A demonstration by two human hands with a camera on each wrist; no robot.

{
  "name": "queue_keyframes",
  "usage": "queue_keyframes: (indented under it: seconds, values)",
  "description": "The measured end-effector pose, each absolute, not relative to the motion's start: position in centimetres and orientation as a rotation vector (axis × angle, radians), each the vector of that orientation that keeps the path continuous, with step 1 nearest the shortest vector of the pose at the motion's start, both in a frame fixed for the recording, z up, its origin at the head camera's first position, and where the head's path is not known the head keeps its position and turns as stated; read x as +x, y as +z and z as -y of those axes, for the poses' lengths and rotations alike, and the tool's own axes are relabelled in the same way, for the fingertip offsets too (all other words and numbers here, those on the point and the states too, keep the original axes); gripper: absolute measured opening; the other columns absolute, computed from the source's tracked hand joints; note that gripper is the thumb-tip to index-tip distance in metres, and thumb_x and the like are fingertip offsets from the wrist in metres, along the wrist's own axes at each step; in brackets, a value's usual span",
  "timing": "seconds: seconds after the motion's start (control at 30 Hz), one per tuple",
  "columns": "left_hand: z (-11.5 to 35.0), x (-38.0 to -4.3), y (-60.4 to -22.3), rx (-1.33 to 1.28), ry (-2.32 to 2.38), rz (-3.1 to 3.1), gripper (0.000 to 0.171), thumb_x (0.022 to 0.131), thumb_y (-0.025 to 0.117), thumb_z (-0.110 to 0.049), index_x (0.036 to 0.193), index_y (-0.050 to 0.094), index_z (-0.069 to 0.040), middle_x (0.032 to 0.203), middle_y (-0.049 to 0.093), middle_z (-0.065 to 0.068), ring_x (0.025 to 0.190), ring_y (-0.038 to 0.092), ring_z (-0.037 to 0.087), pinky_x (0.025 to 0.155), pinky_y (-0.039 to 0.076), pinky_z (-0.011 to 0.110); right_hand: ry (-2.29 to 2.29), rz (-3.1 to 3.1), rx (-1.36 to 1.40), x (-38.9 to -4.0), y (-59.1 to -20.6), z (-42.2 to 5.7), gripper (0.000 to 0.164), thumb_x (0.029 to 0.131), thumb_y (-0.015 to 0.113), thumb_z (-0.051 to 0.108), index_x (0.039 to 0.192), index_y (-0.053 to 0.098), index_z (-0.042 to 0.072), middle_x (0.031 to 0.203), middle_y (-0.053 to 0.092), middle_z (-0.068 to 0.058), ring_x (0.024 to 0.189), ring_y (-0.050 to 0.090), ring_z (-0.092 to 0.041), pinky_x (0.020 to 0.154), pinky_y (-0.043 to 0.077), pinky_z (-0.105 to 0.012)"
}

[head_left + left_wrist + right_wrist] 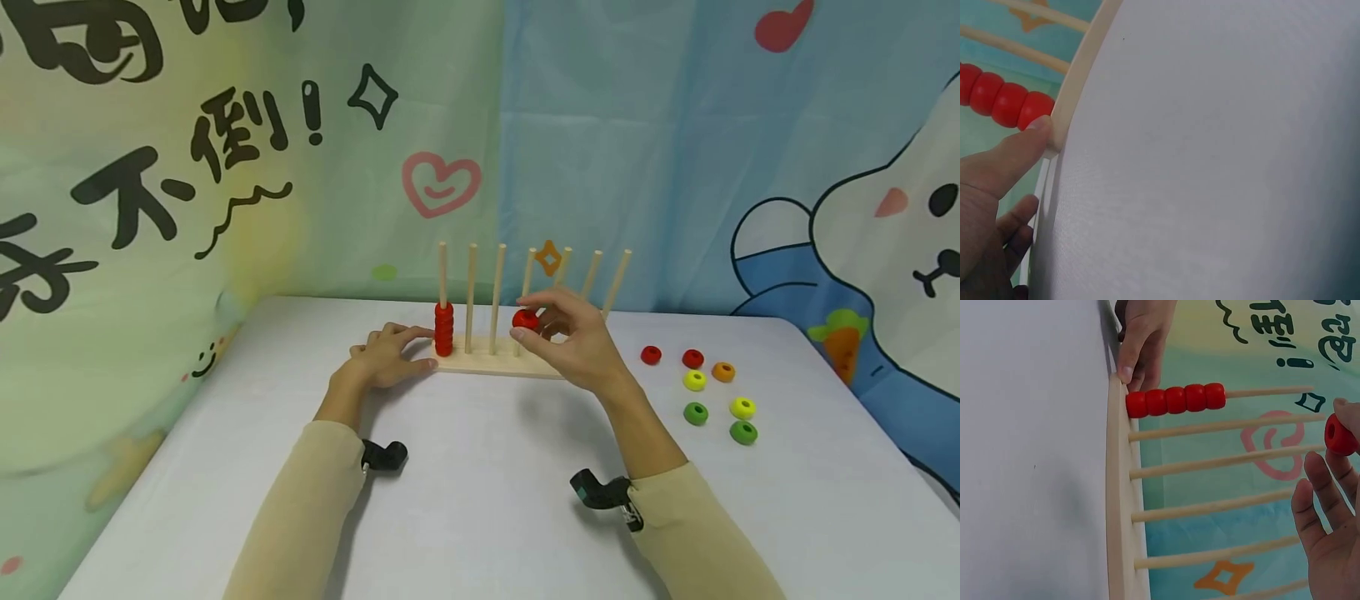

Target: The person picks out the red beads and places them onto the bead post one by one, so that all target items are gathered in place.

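A wooden peg rack (487, 362) stands mid-frame on the white table (465, 483), round red beads (444, 330) on its leftmost peg (443, 275), loose round red, orange, yellow and green beads (695, 381) right, patterned fabric backdrop (600, 150) behind.

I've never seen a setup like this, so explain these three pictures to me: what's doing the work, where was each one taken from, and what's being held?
There's no robot here, just a person's two bare hands. The wide picture comes from a camera worn on the head, looking forward and down. The other two come from cameras on the left and right wrists, so things look tipped sideways there.

On the white table stands a wooden base with seven upright pegs; five stacked red beads fill part of one. Off to the right lie seven loose beads: two red, one orange, two yellow, two green.

The left hand holds the base's end. The right hand pinches a red bead.
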State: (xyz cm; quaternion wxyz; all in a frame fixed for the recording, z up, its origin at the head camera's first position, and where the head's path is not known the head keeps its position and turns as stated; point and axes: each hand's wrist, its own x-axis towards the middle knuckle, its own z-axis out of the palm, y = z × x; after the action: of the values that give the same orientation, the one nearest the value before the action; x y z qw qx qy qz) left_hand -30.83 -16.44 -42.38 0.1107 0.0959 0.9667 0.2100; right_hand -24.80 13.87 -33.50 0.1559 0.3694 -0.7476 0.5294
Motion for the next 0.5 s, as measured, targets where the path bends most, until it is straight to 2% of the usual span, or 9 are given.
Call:
queue_keyframes:
  seconds: [0.23,0.5]
  values:
    - [16.6,-30.8,-42.4,0.278,0.626,-2.837,0.06,0.089,0.057,-0.063,0.145,0.043,-0.045,0.152,0.032,0.006,0.136,0.03,0.036,0.097,0.028,0.061,1.535,2.098,1.108,-25.4,-33.3,-12.2,0.033,0.08,0.073,-0.012,0.112,0.065,-0.007,0.096,0.061,-0.019,0.072,0.062,-0.033,0.064,0.053,-0.034]
    - [16.5,-30.8,-42.3,0.266,0.625,-2.844,0.06,0.089,0.059,-0.062,0.144,0.044,-0.045,0.152,0.033,0.007,0.135,0.031,0.037,0.098,0.027,0.063,1.448,2.088,1.167,-26.2,-32.4,-11.0,0.035,0.08,0.074,-0.011,0.113,0.063,-0.005,0.097,0.062,-0.018,0.071,0.063,-0.029,0.062,0.053,-0.035]
